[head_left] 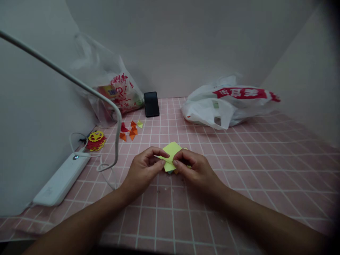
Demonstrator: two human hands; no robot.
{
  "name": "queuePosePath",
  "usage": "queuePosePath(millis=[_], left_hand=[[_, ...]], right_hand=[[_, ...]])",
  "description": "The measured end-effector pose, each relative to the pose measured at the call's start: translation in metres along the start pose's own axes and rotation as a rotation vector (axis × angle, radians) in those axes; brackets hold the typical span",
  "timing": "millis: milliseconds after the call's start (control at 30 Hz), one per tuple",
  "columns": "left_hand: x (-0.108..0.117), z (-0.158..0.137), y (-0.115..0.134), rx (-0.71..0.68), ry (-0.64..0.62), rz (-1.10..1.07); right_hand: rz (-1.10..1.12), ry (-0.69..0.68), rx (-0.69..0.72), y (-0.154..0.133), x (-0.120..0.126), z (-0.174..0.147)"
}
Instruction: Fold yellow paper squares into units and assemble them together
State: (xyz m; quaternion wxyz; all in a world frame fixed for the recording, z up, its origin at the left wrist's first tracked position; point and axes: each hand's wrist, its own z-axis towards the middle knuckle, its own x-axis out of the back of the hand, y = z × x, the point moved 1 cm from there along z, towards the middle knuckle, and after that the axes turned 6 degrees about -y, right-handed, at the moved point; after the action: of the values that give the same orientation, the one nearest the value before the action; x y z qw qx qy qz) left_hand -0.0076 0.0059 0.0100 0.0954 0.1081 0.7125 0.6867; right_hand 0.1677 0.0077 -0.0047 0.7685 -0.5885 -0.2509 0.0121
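Observation:
A yellow square of paper [171, 148] is between my hands at the middle of the table, turned so that a corner points away from me. A crease or folded edge runs across its near part. My left hand [148, 164] pinches it on the left with thumb and forefinger. From the right, my right hand [193, 165] pinches it near the crease, its other fingers curled. Bits of blue and orange paper [176, 171] peek out underneath; how many sheets lie there is hidden.
Small folded orange paper pieces [133, 132] lie back left, near yellow and red cut-outs [96, 140]. A white power strip [62, 179] and a grey cable [117, 134] stand left. Behind are a phone [151, 104], a filled plastic bag [117, 88] and a white bag [225, 102].

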Motion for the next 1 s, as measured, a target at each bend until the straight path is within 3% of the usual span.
queuePosePath(millis=[133, 367, 533, 800, 1000], left_hand=[[0.0027, -0.0002, -0.0019, 0.047, -0.014, -0.032], [0.0004, 0.0008, -0.0062, 0.154, -0.061, -0.142], [-0.002, -0.0006, -0.0055, 0.225, -0.066, -0.235], [0.0013, 0.0004, -0.0077, 0.182, 0.046, -0.279], [-0.0018, -0.0032, -0.0095, 0.228, 0.044, -0.353]], right_hand=[[-0.128, 0.014, 0.071, 0.0006, 0.0019, 0.0012], [-0.16, 0.025, 0.212, 0.0005, 0.0007, 0.0017], [-0.172, 0.006, 0.235, 0.002, 0.0007, 0.0017], [-0.292, 0.124, 0.401, -0.0035, 0.0003, -0.0027], [-0.481, 0.153, 0.493, -0.0073, -0.0066, -0.0046]])
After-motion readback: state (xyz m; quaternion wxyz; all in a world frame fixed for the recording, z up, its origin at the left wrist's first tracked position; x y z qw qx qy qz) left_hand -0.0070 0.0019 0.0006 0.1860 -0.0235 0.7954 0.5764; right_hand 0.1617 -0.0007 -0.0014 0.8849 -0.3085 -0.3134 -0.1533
